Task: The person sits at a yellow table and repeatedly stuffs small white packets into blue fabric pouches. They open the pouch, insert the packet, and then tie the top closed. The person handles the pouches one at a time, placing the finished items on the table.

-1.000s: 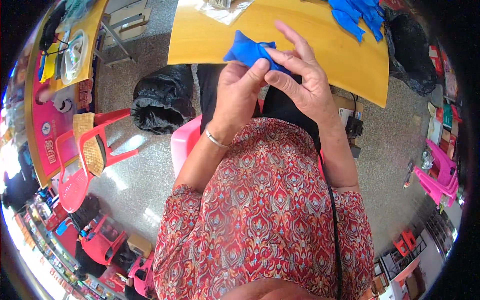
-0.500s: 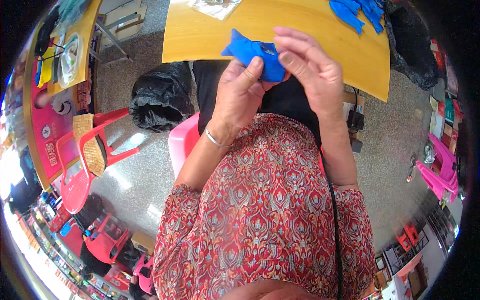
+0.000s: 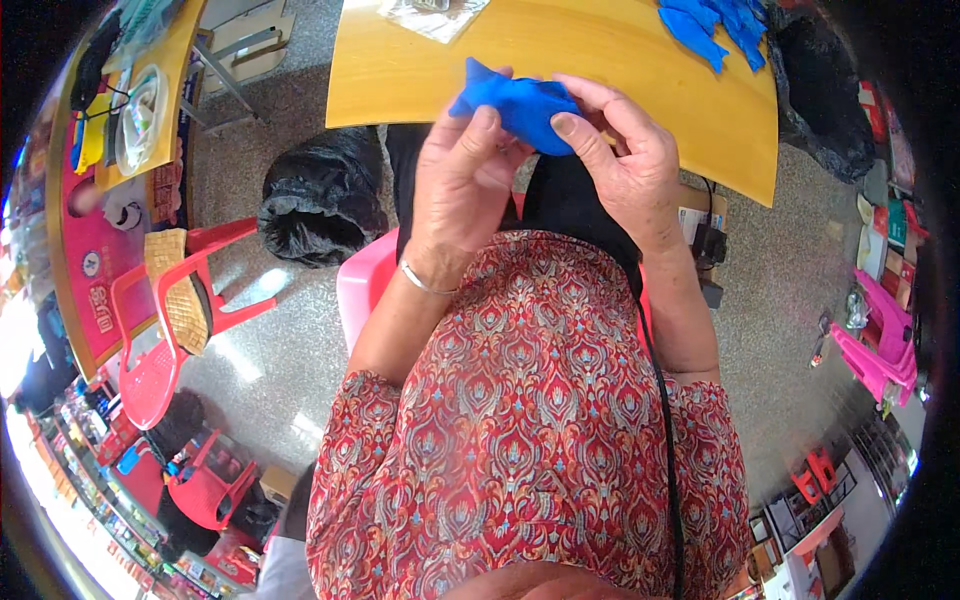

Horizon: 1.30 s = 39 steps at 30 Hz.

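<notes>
Between my hands, above the table's near edge, is a small blue cloth piece [image 3: 528, 112] with a pointed, forked left end; its exact kind is unclear. My left hand [image 3: 455, 185], with a silver bangle at the wrist, grips its left part, thumb on top and fingers mostly hidden behind. Thumb and forefinger of my right hand [image 3: 632, 165] pinch the piece's rounded right end. More blue cloth pieces [image 3: 700, 30] lie in a loose pile at the table's far right.
The yellow wooden table [image 3: 600, 55] carries a clear plastic bag [image 3: 432, 15] at its far side. A black bag [image 3: 322, 200] stands on the floor at left, another black bag [image 3: 825, 95] beside the table's right edge. A red plastic chair [image 3: 150, 370] stands further left.
My right hand has closed its thumb and forefinger on the right end of the blue piece. The dark opening that showed in the piece is no longer visible.
</notes>
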{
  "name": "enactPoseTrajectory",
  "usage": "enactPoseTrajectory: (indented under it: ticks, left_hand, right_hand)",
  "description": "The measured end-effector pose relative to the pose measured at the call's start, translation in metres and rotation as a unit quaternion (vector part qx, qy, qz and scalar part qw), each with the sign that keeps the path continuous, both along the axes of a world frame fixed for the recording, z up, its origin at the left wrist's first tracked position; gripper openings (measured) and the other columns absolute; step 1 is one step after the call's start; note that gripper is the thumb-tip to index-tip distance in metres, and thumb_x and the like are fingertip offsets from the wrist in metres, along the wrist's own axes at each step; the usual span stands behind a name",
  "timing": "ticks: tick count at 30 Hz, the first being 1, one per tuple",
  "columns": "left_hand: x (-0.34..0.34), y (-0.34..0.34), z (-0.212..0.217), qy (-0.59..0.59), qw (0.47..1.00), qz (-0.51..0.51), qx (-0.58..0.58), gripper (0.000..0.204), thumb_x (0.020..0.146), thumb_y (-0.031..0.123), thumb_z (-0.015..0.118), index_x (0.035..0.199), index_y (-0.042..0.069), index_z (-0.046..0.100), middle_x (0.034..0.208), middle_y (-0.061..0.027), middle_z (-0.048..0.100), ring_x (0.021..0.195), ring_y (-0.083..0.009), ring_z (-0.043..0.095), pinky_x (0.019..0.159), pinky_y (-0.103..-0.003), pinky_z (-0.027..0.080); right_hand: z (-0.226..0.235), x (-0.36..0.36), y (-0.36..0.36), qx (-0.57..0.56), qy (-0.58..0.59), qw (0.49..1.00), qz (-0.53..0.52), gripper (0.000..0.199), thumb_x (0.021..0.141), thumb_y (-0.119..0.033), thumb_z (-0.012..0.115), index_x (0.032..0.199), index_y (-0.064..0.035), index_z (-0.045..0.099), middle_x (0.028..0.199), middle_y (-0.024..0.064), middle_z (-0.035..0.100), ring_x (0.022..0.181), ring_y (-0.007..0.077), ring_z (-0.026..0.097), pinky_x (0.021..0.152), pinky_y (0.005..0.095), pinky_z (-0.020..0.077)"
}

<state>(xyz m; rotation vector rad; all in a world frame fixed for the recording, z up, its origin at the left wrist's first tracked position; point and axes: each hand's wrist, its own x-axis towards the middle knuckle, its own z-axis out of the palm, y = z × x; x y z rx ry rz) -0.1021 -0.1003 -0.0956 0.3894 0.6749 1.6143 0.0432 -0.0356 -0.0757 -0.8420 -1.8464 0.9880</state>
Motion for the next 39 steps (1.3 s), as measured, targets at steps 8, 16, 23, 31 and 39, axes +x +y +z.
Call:
enactPoseTrajectory:
  ticks: [8, 16, 23, 31, 39]
  left_hand:
    - [0.0, 0.003, 0.004, -0.076, 0.995, 0.041, -0.054, 0.026, 0.092, 0.012, 0.059, 0.113, -0.003, 0.058, 0.11, -0.0129, 0.063, 0.095, -0.02, 0.063, 0.084, -0.035, 0.053]
    - [0.0, 0.002, 0.006, 0.035, 0.998, 0.025, -0.042, 0.025, 0.091, 0.01, 0.06, 0.113, -0.002, 0.058, 0.108, -0.0115, 0.063, 0.095, -0.0195, 0.062, 0.084, -0.033, 0.052]
    - [-0.011, -0.001, 0.01, 0.284, 0.958, 0.019, -0.044, 0.014, 0.088, 0.007, 0.064, 0.101, 0.001, 0.063, 0.093, -0.0043, 0.065, 0.085, -0.009, 0.059, 0.081, -0.023, 0.047]
    - [-0.001, 0.002, 0.02, 0.246, 0.965, 0.046, -0.072, 0.02, 0.087, 0.007, 0.066, 0.104, -0.002, 0.062, 0.09, -0.0057, 0.065, 0.086, -0.0127, 0.061, 0.076, -0.024, 0.051]
    - [0.0, -0.001, 0.014, 0.228, 0.969, -0.036, -0.092, 0.027, 0.085, 0.008, 0.067, 0.109, -0.003, 0.06, 0.095, -0.0093, 0.066, 0.074, -0.017, 0.065, 0.071, -0.027, 0.054]
  right_hand:
    - [0.0, 0.004, 0.003, -0.005, -0.002, 1.0, -0.025, 0.029, 0.084, -0.015, 0.07, 0.109, -0.0008, 0.064, 0.09, 0.0107, 0.067, 0.081, 0.0175, 0.066, 0.072, 0.0278, 0.0513]
    - [-0.009, 0.009, 0.003, -0.171, 0.087, 0.981, 0.008, 0.034, 0.084, -0.021, 0.071, 0.109, 0.0006, 0.063, 0.095, 0.0089, 0.067, 0.085, 0.0129, 0.063, 0.074, 0.0279, 0.0515]
    - [-0.007, 0.016, 0.014, -0.166, 0.03, 0.981, 0.098, 0.031, 0.085, -0.017, 0.07, 0.11, 0.0012, 0.063, 0.096, 0.0042, 0.066, 0.087, 0.0086, 0.06, 0.077, 0.0225, 0.05]
    - [-0.008, 0.01, 0.01, -0.153, 0.086, 0.984, 0.041, 0.033, 0.087, -0.017, 0.069, 0.114, 0.0003, 0.062, 0.099, 0.0023, 0.064, 0.089, 0.0058, 0.058, 0.079, 0.0189, 0.0472]
    - [-0.011, 0.01, 0.013, -0.19, 0.129, 0.973, 0.009, 0.025, 0.088, -0.019, 0.068, 0.104, 0.0006, 0.065, 0.089, 0.0038, 0.066, 0.08, 0.0078, 0.061, 0.074, 0.0209, 0.0509]
